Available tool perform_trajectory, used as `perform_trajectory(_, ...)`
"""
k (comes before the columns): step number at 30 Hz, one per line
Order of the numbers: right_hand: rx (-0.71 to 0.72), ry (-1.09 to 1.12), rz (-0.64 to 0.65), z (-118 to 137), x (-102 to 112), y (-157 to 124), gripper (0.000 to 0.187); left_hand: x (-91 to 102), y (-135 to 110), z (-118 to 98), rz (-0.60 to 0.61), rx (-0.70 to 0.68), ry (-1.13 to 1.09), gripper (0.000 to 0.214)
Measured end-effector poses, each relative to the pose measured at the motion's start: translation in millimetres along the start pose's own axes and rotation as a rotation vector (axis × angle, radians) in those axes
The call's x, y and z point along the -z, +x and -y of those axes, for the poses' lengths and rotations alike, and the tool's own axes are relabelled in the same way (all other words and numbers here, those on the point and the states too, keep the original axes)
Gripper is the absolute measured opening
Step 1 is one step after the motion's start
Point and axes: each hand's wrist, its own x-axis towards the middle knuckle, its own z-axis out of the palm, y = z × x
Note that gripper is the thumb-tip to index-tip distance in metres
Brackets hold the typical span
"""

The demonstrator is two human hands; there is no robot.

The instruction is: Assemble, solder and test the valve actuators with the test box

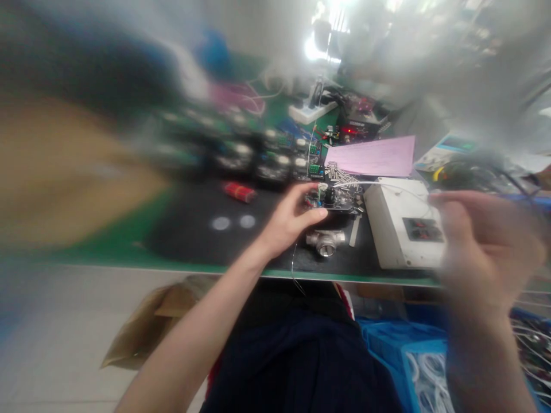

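Observation:
My left hand [286,221] grips the left edge of a circuit board [342,199], thumb at the near side and fingers at the far side. The board carries dark and clear parts. A thin white cable [379,183] runs from it to the right, toward my right hand [486,252]. That hand is raised and blurred, its fingers pinched at the cable's far end. A metal pipe fitting [326,243] lies just below the board on the black mat [189,229]. Beside it is a flat metal strip [355,230].
A white box [387,229] with a dark socket panel stands to the right. Several boards with green terminals [316,170] line the back, beside small metal pins [340,174] and pink paper [372,155]. A red bundle [240,192] lies left. Blue bins [400,338] are under the table edge.

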Motion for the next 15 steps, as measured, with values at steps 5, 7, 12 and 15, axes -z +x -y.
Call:
perform_trajectory(5,-0.175,0.656,0.378,27,-65,-50,0.064,0.3,-3,-3,0.017,-0.026,0.000,0.064)
perform_trajectory(7,-0.249,0.751,0.440,21,-90,-52,0.081,0.6,-5,-5,0.037,-0.022,-0.004,0.064)
perform_trajectory(12,-0.334,0.892,0.511,11,-114,-44,0.097,2.0,-7,-10,0.078,0.008,0.003,0.063)
perform_trajectory(15,-0.351,0.916,0.501,10,-117,-44,0.095,4.6,-4,-13,0.097,0.006,0.087,0.062)
